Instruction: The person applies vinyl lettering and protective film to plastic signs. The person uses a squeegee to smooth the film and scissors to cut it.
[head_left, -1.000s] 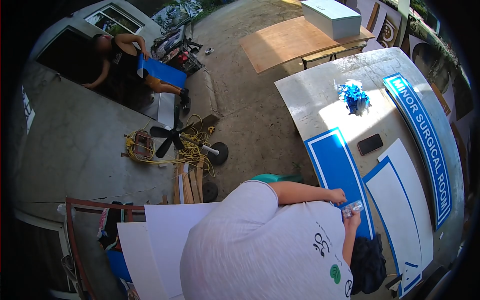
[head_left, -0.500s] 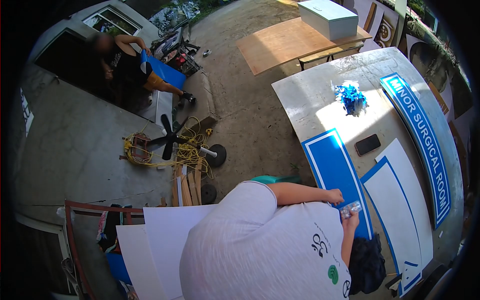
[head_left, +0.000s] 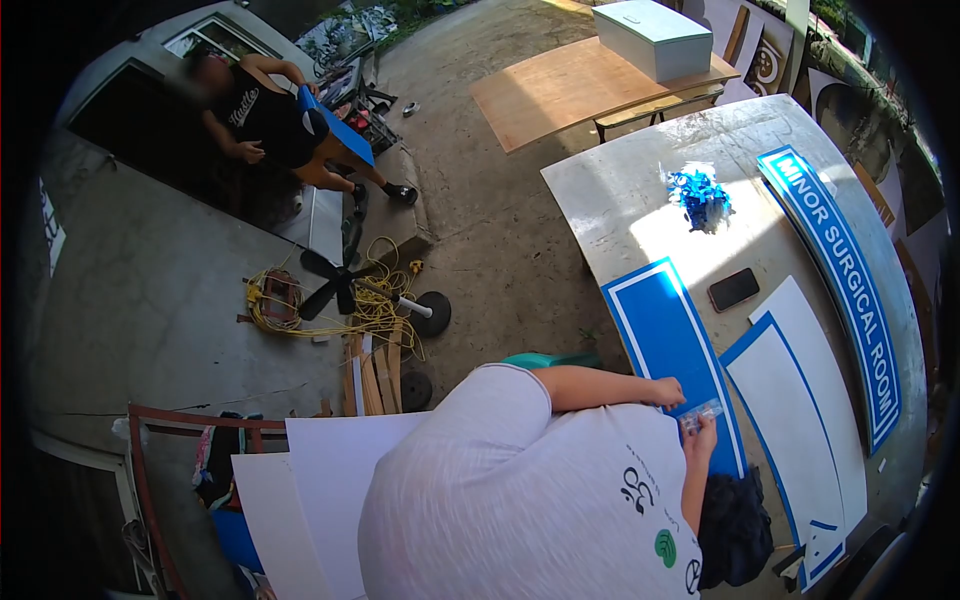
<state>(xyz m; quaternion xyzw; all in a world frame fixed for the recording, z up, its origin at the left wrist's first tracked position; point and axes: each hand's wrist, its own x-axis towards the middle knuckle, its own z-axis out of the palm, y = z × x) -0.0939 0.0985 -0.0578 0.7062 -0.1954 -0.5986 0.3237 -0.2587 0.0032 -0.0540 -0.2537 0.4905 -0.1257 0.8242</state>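
Observation:
My right hand (head_left: 699, 436) holds a small clear plastic packet (head_left: 706, 412) over the lower part of a blue sign panel (head_left: 668, 330) with a white border line. Just beside the packet is my left hand (head_left: 668, 393), its fingers drawn together above the same panel. Whatever those fingers may pinch is too small to make out. The panel lies flat on the grey table (head_left: 600, 215). Next to it rest white panels with blue edging (head_left: 790, 385). A dark phone (head_left: 734, 290) lies farther up the table.
A curved "MINOR SURGICAL ROOM" sign (head_left: 835, 285) lies along the table's far side. Blue scraps (head_left: 700, 195) sit near the top. A black bag (head_left: 735, 530) is close by my right arm. A fan (head_left: 340, 280) and yellow cord (head_left: 275, 305) are on the ground. Another person (head_left: 270, 115) stands by a doorway.
The other person has turned and stepped outward from the doorway, a blue panel still under one arm. My hands stay over the sign; the packet has tilted slightly.

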